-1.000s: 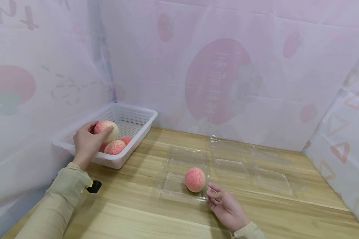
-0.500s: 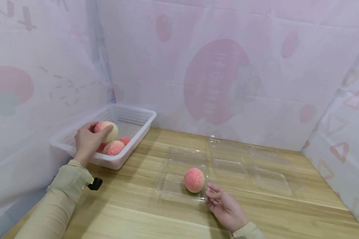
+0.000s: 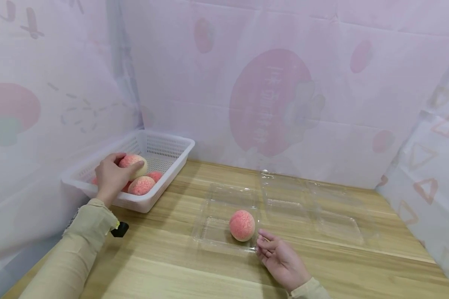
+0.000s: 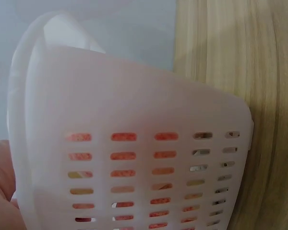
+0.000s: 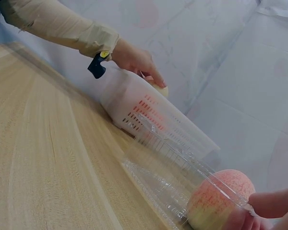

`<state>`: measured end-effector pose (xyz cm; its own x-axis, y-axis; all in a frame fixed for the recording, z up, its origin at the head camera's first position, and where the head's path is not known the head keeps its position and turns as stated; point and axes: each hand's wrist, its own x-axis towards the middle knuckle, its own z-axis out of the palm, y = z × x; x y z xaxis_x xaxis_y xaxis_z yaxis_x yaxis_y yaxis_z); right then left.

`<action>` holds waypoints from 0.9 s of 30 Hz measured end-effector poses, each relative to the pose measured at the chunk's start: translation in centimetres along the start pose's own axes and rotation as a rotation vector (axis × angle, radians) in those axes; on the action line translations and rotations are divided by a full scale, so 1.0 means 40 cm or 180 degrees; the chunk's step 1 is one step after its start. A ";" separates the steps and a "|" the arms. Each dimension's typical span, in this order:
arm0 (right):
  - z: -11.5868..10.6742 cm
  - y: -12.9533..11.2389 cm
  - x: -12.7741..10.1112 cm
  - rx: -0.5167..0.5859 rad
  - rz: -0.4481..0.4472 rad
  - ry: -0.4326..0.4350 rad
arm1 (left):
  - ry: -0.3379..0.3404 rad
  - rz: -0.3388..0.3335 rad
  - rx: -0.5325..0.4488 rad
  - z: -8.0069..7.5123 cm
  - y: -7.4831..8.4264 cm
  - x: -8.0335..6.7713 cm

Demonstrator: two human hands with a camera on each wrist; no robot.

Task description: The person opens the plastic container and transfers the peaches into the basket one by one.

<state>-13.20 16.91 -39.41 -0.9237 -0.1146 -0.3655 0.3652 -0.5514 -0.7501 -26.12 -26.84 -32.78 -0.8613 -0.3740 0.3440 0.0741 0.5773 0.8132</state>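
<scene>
beside the basket, clear trays lie.

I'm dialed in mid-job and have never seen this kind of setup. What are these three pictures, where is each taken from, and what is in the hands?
There is no machine: a person works with bare hands and wears three cameras. The wide picture comes from the head and looks down at a wooden table. The other two come from the wrists.

The left hand reaches into a white basket and grips a peach that sits on top of other peaches. The left wrist view shows mostly the basket's slotted wall up close.

The right hand rests palm up on the table with loose fingers, beside a clear plastic tray that holds one peach. More clear trays lie to its right. The right wrist view shows that peach close by.
</scene>
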 end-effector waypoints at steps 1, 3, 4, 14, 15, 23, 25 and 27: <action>0.000 0.000 0.000 -0.0003 -0.0001 0.0002 | -0.0012 0.0021 -0.0008 0.000 0.000 0.000; 0.000 -0.001 0.000 0.0001 -0.0006 -0.0001 | -0.0044 0.0052 -0.0009 0.001 0.000 -0.001; 0.001 -0.002 0.000 0.0003 -0.0007 -0.0008 | -0.0058 0.0050 -0.0014 0.001 0.000 -0.001; 0.000 -0.001 -0.001 -0.0013 0.0026 -0.0049 | -0.0164 0.0041 0.0075 0.000 0.004 -0.005; 0.000 -0.001 -0.001 -0.0010 0.0032 -0.0051 | -0.0161 0.0035 0.0076 -0.001 0.004 -0.005; 0.004 -0.002 -0.001 -0.0022 0.0062 -0.0077 | -0.0054 -0.0016 0.0036 -0.003 0.004 -0.005; 0.004 -0.001 -0.001 -0.0026 0.0060 -0.0075 | -0.0027 -0.0017 0.0023 -0.004 0.003 -0.004; 0.004 -0.001 -0.001 -0.0023 0.0056 -0.0067 | -0.0019 -0.0009 0.0031 -0.004 0.003 -0.004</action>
<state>-13.21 16.80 -39.26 -0.9193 -0.1417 -0.3672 0.3823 -0.5430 -0.7476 -25.88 -26.83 -32.67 -0.8645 -0.3713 0.3388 0.0668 0.5832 0.8096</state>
